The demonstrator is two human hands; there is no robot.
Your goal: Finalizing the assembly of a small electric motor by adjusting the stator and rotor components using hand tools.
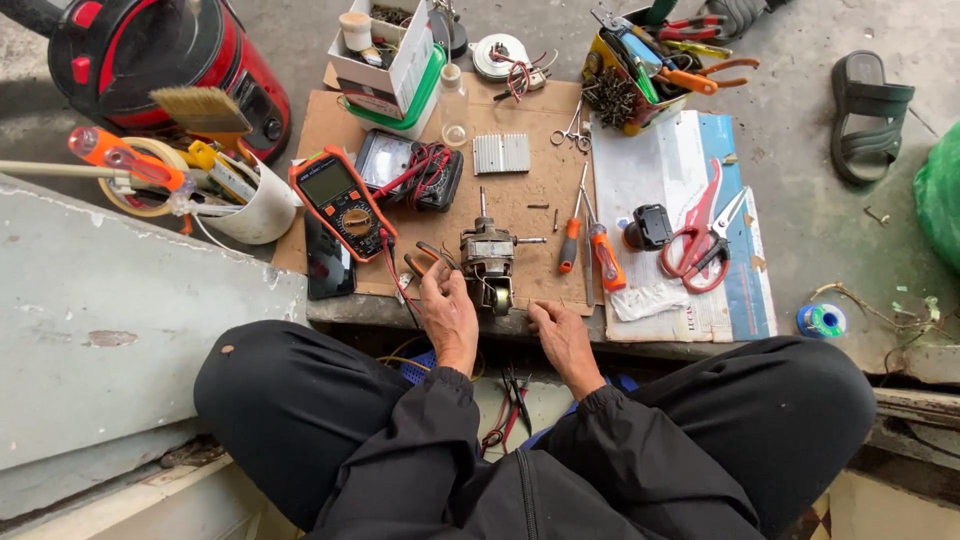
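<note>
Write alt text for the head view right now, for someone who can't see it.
Seated cross-legged, a person rests the left hand against a small electric motor on a cardboard sheet, the right hand flat beside it. Around lie an orange multimeter, two orange-handled screwdrivers and red scissors.

Even, soft daylight, faint shadows, sharp focus, slight wide-angle bending at the edges.

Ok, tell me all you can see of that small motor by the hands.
The motor is a small grey metal unit with a thin shaft sticking up and another out to the right. It lies on the cardboard sheet near its front edge. The left hand touches its left side; the right hand rests just beside it.
</note>
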